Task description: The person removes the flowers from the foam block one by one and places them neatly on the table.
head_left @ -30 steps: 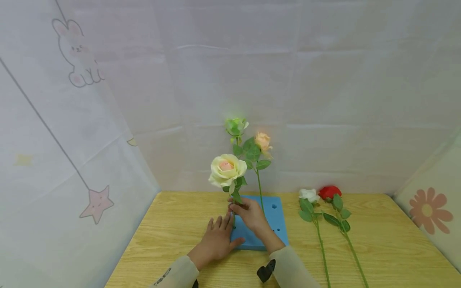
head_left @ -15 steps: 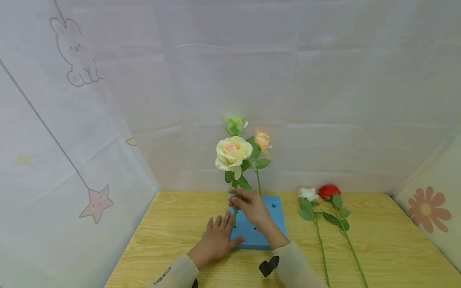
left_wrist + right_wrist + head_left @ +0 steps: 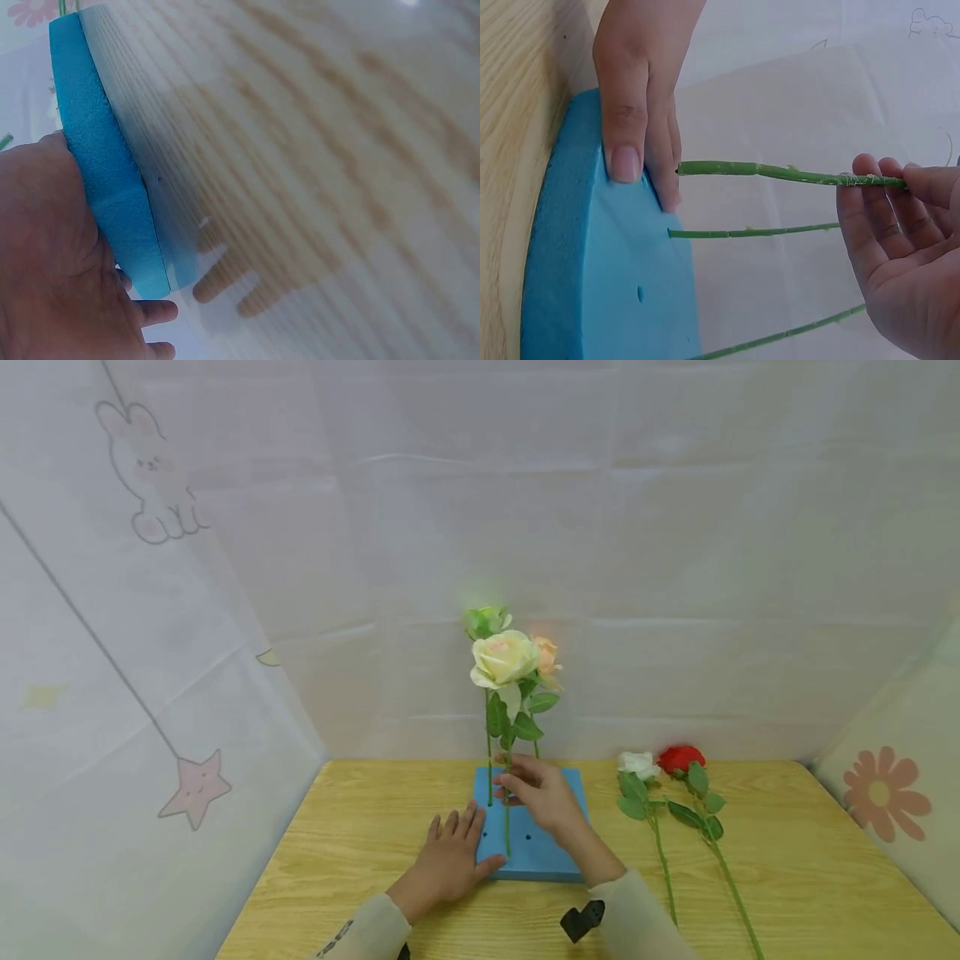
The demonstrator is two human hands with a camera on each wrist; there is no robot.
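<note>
A cream artificial rose [image 3: 504,657] stands upright over the blue foam block [image 3: 551,860], its green stem pinched between the thumb and fingers of my right hand [image 3: 547,797]. In the right wrist view the lower end of that stem [image 3: 720,168] hangs free, apart from the foam's holed face. My left hand [image 3: 448,856] lies with straight, spread fingers at the block's left edge, thumb on its front corner. Behind the cream bloom, a green rose [image 3: 483,621] and a peach rose [image 3: 547,653] stand with their stems in the block.
To the right of the block, a white rose [image 3: 639,765] and a red rose [image 3: 681,759] lie on the wooden table [image 3: 360,827], stems toward me. Small holes dot the foam's top. A pale printed cloth [image 3: 675,568] hangs behind.
My right hand has lifted the cream rose up and to the right. Its stem end has left the spot by a hole at the block's left side. The left hand has stayed in place.
</note>
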